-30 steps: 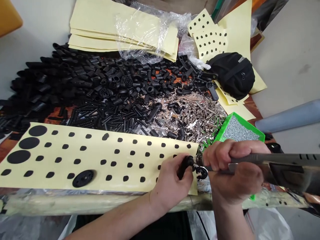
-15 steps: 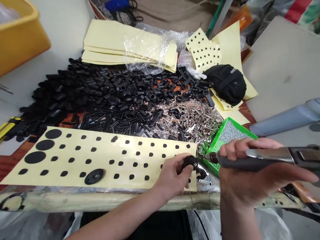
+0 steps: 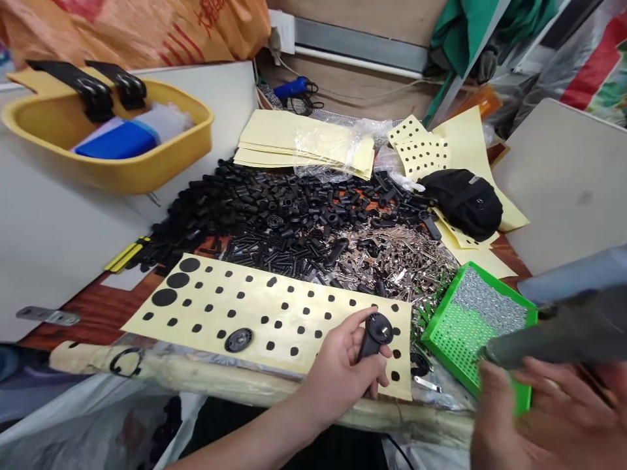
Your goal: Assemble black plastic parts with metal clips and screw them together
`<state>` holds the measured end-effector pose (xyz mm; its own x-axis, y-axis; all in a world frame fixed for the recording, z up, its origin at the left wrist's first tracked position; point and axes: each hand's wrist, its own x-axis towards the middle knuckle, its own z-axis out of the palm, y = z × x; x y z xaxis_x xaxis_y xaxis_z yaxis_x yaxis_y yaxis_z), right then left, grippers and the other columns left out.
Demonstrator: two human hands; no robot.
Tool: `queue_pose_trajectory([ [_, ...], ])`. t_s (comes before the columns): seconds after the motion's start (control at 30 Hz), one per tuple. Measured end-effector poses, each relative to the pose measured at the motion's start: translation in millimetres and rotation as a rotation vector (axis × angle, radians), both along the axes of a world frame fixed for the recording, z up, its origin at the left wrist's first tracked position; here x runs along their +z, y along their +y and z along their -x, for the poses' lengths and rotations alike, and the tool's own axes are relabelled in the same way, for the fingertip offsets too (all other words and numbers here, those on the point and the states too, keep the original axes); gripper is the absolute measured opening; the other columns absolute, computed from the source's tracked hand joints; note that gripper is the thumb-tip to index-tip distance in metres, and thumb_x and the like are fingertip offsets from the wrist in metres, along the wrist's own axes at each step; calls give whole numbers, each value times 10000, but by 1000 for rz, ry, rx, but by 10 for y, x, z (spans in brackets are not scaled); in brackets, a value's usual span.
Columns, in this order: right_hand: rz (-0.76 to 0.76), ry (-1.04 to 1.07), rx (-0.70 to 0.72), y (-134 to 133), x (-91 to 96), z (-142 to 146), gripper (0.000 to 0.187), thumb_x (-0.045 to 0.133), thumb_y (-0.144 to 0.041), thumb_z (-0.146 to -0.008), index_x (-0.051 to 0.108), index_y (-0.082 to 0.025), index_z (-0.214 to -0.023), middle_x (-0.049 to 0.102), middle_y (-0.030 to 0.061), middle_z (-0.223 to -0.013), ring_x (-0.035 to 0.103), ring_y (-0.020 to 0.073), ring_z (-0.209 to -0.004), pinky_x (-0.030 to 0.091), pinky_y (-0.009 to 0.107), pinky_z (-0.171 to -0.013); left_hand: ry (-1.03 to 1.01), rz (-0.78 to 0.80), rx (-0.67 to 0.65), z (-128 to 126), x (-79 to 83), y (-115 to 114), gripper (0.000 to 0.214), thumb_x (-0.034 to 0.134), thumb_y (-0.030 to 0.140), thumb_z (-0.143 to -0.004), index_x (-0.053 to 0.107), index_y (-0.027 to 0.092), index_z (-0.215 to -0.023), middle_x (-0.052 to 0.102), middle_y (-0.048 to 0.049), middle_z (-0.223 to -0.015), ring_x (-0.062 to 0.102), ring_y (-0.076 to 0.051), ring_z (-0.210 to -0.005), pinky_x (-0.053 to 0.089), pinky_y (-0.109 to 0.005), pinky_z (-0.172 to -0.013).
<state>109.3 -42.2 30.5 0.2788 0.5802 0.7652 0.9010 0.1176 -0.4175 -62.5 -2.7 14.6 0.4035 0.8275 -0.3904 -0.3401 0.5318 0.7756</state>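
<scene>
The black part (image 3: 374, 335) looks matt plastic, the sheet (image 3: 255, 307) smooth paper, strips (image 3: 404, 254) shiny metal.

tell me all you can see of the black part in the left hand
The black part looks like plastic: a round, rimmed head with a small shiny bit inside, and a stem running down from it. It is tilted, head up, gripped by the left hand over the yellow sheet's right end. The hand hides some stem.

Head view, down over hands (image 3: 343, 365)
</scene>
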Motion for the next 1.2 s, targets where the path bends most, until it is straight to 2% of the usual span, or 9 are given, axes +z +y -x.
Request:
queue_pose_trajectory([
  [0.1,122,-111,155,14,-21,337,586,696,-361,-776,498,-216,-1308,548,144,-1128,586,249,-829,493,385,-655,64,-25,34,40,7,-56,660,634,130,-689,408,132,-1310,607,-22,-836,544,-86,-552,428,-192,-450],
  [0.2,273,-43,391,82,-101,600,382,594,-305,-863,527,-180,-1218,585,128,-1040,589,197,-768,515,344,-668,102,-88,52,107,-16,-115,628,620,135,-724,407,132,-1314,639,-61,-892,572,-110,-631,457,-205,-510],
  [0.3,366,26,507,151,-197,719,269,568,-254,-881,550,-188,-1142,586,62,-894,581,152,-661,522,297,-627,134,-203,74,222,-67,-167,556,574,102,-760,441,144,-1298,657,-79,-953,606,-134,-753,498,-234,-646],
  [0.37,399,11,570,194,-244,753,251,566,-246,-880,559,-192,-1125,578,49,-868,587,150,-657,525,290,-622,150,-265,76,316,-108,-195,515,552,80,-769,477,159,-1272,657,-72,-974,607,-134,-797,499,-233,-689],
  [0.47,455,-17,692,257,-274,800,222,555,-208,-873,567,-188,-1094,585,55,-873,594,160,-682,530,290,-634,150,-252,57,462,-151,-226,502,531,75,-774,487,176,-1264,645,-56,-968,584,-110,-723,477,-189,-573],
  [0.57,498,-52,779,306,-261,862,204,537,-180,-868,563,-174,-1070,594,66,-874,607,179,-742,534,293,-639,115,-183,9,596,-146,-239,495,528,80,-770,499,181,-1254,618,-16,-863,525,-73,-591,448,-172,-486],
  [0.7,532,-121,895,354,-232,923,207,529,-178,-874,542,-171,-1081,595,84,-908,605,191,-800,543,320,-680,62,-152,-51,745,-99,-235,547,523,26,-703,518,171,-1231,553,38,-707,499,-62,-518,469,-183,-475],
  [0.9,451,-231,1002,393,-246,968,220,550,-203,-872,544,-159,-1088,629,104,-910,634,192,-783,558,297,-652,-2,-90,-83,880,-74,-269,517,525,-9,-643,555,137,-1137,531,57,-612,520,-63,-465,467,-164,-437],
  [1.2,330,-448,1121,446,-211,1058,302,531,-377,-886,594,-184,-1109,724,106,-931,720,230,-803,604,278,-645,-154,-35,-178,1203,-118,-415,362,624,41,-670,579,149,-1014,547,54,-572,512,-60,-403,467,-175,-435],
])
